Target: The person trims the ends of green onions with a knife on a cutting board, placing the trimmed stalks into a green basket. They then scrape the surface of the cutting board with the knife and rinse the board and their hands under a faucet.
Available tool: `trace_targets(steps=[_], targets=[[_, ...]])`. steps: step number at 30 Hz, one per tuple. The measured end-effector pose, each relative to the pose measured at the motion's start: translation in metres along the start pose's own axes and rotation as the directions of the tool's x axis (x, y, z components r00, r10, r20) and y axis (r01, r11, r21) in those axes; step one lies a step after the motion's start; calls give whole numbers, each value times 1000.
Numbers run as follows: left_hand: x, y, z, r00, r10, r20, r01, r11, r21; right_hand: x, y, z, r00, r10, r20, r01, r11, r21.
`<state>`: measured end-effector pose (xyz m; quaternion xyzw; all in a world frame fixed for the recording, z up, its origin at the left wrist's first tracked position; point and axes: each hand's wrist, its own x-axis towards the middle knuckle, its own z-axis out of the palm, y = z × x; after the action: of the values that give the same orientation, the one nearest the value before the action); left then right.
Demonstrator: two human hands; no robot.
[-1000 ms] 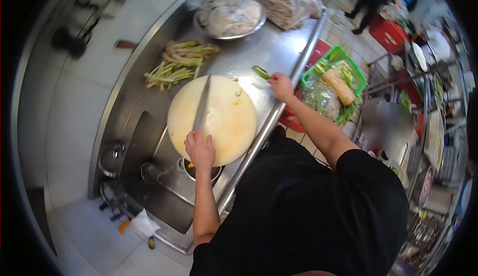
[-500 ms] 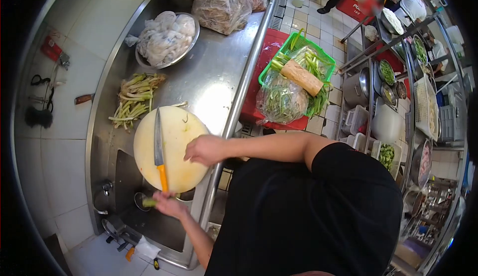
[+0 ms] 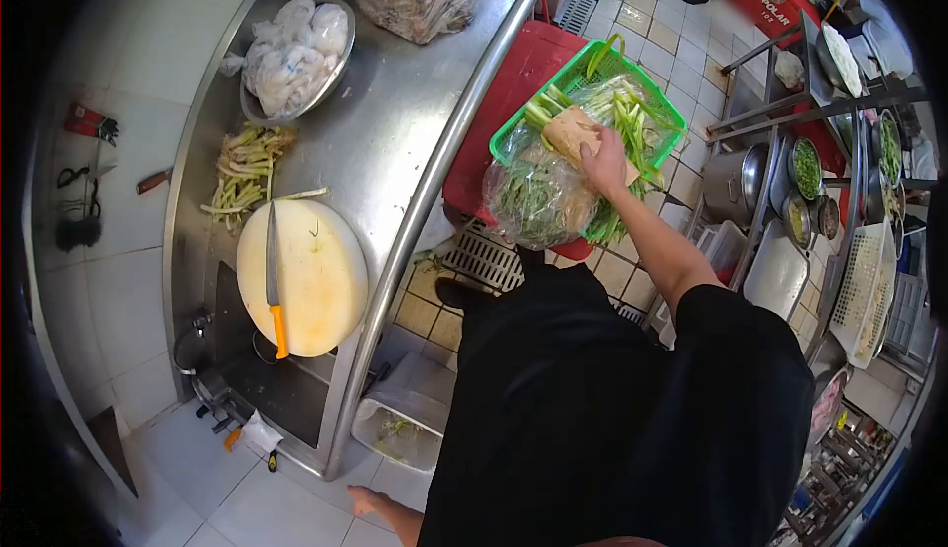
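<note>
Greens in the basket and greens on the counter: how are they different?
The basket greens are bright green, bundled in brown paper; the counter greens are paler and lie loose. The basket greens sit in a green basket off the counter, under the right hand; nothing touches the counter greens. Both are long stalks.

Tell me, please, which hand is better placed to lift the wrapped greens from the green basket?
Right, most likely. The right hand rests on the paper-wrapped bundle in the green basket, while the left hand hangs low near the floor, far from it.
</note>
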<state>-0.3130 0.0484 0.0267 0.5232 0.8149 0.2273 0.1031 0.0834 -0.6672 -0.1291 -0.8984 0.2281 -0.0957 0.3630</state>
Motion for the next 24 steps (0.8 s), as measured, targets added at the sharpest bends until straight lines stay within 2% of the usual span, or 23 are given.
trace_targets(steps=[1, 2, 3, 5, 6, 8, 9, 10, 11, 12, 13, 14, 15, 16, 17, 19, 21, 23, 24], targets=[[-9, -4, 7, 1000, 9, -4, -9, 1000, -9, 3, -3, -11, 998, 58, 16, -55, 986, -160], [-21, -4, 17, 988, 97, 117, -100, 995, 22, 4, -3, -19, 992, 122, 22, -109, 942, -317], [-34, -2, 29, 953, 181, 243, -196, 980, 38, 5, 2, -16, 991, 130, 12, -120, 944, -306], [-78, 14, 44, 882, 288, 374, -319, 948, 22, 9, 6, -4, 965, 241, 100, -158, 844, -512], [-81, 19, 62, 874, 305, 379, -334, 942, 12, 15, 8, -4, 880, 404, 252, -227, 821, -524], [-94, 38, 92, 661, 461, 592, -406, 883, -236, 22, 9, -3, 858, 430, 283, -248, 827, -505], [-100, 49, 95, 651, 474, 592, -420, 875, -239, 24, 13, -4, 835, 444, 326, -250, 833, -494], [-128, 72, 88, 603, 459, 653, -371, 885, -280, 27, 34, 8, 880, 384, 281, -249, 875, -414], [-153, 92, 82, 548, 444, 709, -317, 895, -315, 27, 44, 5, 877, 394, 276, -264, 874, -408], [-160, 107, 84, 540, 452, 710, -327, 890, -318, 27, 51, 0, 893, 348, 285, -261, 917, -302], [-161, 122, 89, 488, 496, 718, -356, 864, -355, 27, 58, -6, 910, 295, 290, -246, 950, -194], [-167, 134, 88, 439, 534, 722, -380, 839, -389, 25, 63, -15, 910, 295, 293, -246, 950, -192], [-172, 142, 85, 445, 534, 719, -383, 839, -387, 20, 69, -24, 899, 287, 330, -318, 947, 44], [-185, 153, 78, 407, 557, 724, -389, 823, -415, 17, 72, -34, 892, 268, 365, -378, 884, 274], [-194, 161, 74, 369, 579, 727, -393, 806, -443, 13, 72, -44, 890, 265, 372, -378, 884, 275], [-205, 172, 73, 368, 602, 709, -408, 789, -459, 5, 72, -66, 899, 293, 324, -432, 703, 565], [-210, 179, 78, 355, 625, 695, -425, 770, -476, 8, 73, -83, 894, 323, 310, -447, 691, 568], [-217, 187, 86, 265, 684, 680, -441, 713, -545, 10, 87, -81, 887, 361, 287, -461, 677, 574], [-228, 190, 95, 296, 722, 625, -432, 685, -587, 13, 99, -68, 857, 513, 43, -514, 856, 48]])
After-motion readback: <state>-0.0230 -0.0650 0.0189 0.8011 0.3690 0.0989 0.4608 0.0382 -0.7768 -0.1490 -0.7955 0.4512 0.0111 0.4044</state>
